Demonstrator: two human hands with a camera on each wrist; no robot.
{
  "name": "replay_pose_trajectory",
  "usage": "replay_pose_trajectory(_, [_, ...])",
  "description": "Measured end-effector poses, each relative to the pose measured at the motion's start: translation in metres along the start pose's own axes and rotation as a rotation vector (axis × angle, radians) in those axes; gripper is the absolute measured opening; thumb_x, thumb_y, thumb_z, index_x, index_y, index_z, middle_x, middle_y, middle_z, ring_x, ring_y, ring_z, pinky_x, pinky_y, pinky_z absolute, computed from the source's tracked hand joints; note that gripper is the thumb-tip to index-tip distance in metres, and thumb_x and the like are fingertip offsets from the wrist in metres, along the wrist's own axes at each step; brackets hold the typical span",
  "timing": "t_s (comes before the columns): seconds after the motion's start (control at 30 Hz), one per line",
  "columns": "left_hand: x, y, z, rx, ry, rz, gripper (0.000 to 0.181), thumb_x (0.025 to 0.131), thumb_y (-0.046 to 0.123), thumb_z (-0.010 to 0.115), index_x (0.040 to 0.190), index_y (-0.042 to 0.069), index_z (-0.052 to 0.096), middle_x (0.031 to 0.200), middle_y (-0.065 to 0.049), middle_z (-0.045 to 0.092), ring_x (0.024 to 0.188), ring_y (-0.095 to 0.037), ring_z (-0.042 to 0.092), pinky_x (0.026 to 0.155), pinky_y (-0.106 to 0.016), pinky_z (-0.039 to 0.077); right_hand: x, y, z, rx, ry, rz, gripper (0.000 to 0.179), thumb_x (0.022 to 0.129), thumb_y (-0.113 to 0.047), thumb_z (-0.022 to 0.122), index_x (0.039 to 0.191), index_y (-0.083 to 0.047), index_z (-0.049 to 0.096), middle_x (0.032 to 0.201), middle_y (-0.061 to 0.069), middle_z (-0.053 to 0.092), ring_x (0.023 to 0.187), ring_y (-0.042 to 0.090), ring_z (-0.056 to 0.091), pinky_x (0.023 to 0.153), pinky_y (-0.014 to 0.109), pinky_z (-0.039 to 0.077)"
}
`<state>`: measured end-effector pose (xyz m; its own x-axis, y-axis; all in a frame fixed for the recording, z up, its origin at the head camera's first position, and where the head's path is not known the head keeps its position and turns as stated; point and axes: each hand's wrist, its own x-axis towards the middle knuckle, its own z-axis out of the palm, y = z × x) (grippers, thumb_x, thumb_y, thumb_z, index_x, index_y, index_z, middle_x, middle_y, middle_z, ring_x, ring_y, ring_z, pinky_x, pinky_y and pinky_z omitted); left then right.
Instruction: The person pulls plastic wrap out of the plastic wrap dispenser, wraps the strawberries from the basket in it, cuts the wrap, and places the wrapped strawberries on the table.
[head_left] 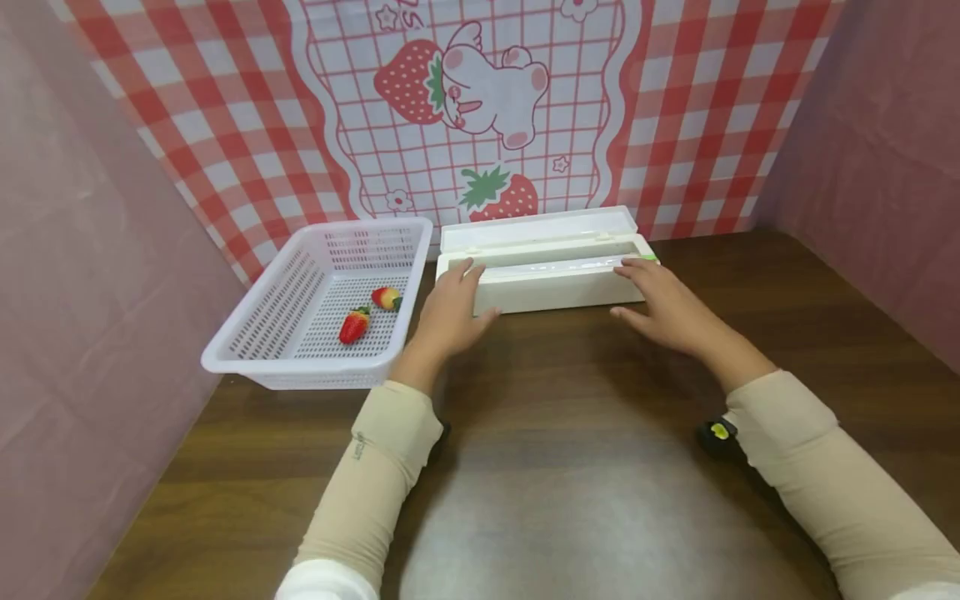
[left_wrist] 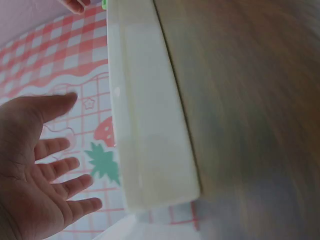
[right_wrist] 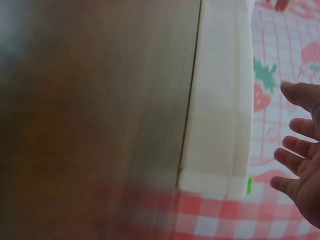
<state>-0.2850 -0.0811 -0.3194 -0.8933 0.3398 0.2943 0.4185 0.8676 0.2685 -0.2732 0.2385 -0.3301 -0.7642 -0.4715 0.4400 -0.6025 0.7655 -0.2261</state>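
A long white box [head_left: 558, 291] stands on the table with its hinged lid [head_left: 540, 228] raised at the back. Something shiny and film-like [head_left: 555, 267] lies inside along its length, and a small green piece [head_left: 647, 257] shows at the right end. My left hand [head_left: 450, 310] is over the box's left end, fingers spread and thumb apart. Over the right end, my right hand [head_left: 669, 307] reaches forward with its fingers extended. Both wrist views show the box's plain front wall [left_wrist: 150, 110], with empty palms and loosely spread fingers above it.
Left of the box stands a white plastic basket [head_left: 258, 366] with perforated sides. Two strawberries, one red [head_left: 354, 326] and one red and yellow [head_left: 386, 298], lie in it. A red checked cloth [head_left: 705, 108] with strawberry prints hangs behind the brown table [head_left: 555, 467].
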Motion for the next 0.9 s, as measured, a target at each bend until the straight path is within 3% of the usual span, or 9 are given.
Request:
replay_pose_trajectory(0.13, [0.021,-0.003,0.006,-0.038,0.074,-0.076,0.052,0.094,0.023,0.062,0.139,0.001,0.049,0.145,-0.018,0.046,0.134,-0.033,0.04,0.112,-0.041,0.031,0.015,0.018,0.001,-0.006,0.068,0.056,0.046,0.085,-0.002,0.07,0.125,0.014,0.053,0.128,0.034,0.052,0.123,0.048,0.045,0.106,0.059,0.033])
replay_pose_trajectory(0.23, [0.035,-0.004,0.01,-0.036,0.126,-0.133,0.041,0.095,0.012,0.057,0.134,0.002,0.055,0.138,-0.016,0.054,0.129,-0.032,0.047,0.111,-0.038,0.034,0.026,0.03,0.001,-0.017,0.056,0.116,0.039,0.088,0.0,0.063,0.123,0.014,0.054,0.124,0.033,0.055,0.12,0.047,0.047,0.106,0.057,0.034])
replay_pose_trajectory(0.4, [0.051,-0.002,0.014,-0.02,0.103,-0.188,0.044,0.09,0.002,0.05,0.133,0.007,0.058,0.13,-0.013,0.06,0.123,-0.031,0.052,0.105,-0.037,0.041,0.042,0.044,0.002,-0.055,-0.008,0.173,0.031,0.088,0.003,0.057,0.117,0.014,0.059,0.118,0.033,0.059,0.117,0.047,0.049,0.105,0.057,0.035])
replay_pose_trajectory(0.63, [0.058,-0.007,0.02,-0.005,0.062,-0.277,0.045,0.091,0.006,0.05,0.135,0.013,0.058,0.129,-0.011,0.061,0.121,-0.029,0.054,0.1,-0.038,0.045,0.057,0.048,0.003,-0.044,-0.106,0.248,0.027,0.089,-0.004,0.053,0.107,0.011,0.066,0.112,0.031,0.062,0.11,0.047,0.052,0.097,0.058,0.04])
replay_pose_trajectory(0.9, [0.063,-0.012,0.02,-0.032,0.094,-0.329,0.039,0.09,0.009,0.053,0.126,0.015,0.066,0.121,-0.004,0.068,0.113,-0.026,0.061,0.091,-0.038,0.05,0.06,0.048,-0.001,-0.045,-0.085,0.258,0.019,0.088,-0.005,0.058,0.096,0.008,0.07,0.098,0.026,0.065,0.097,0.043,0.055,0.088,0.056,0.043])
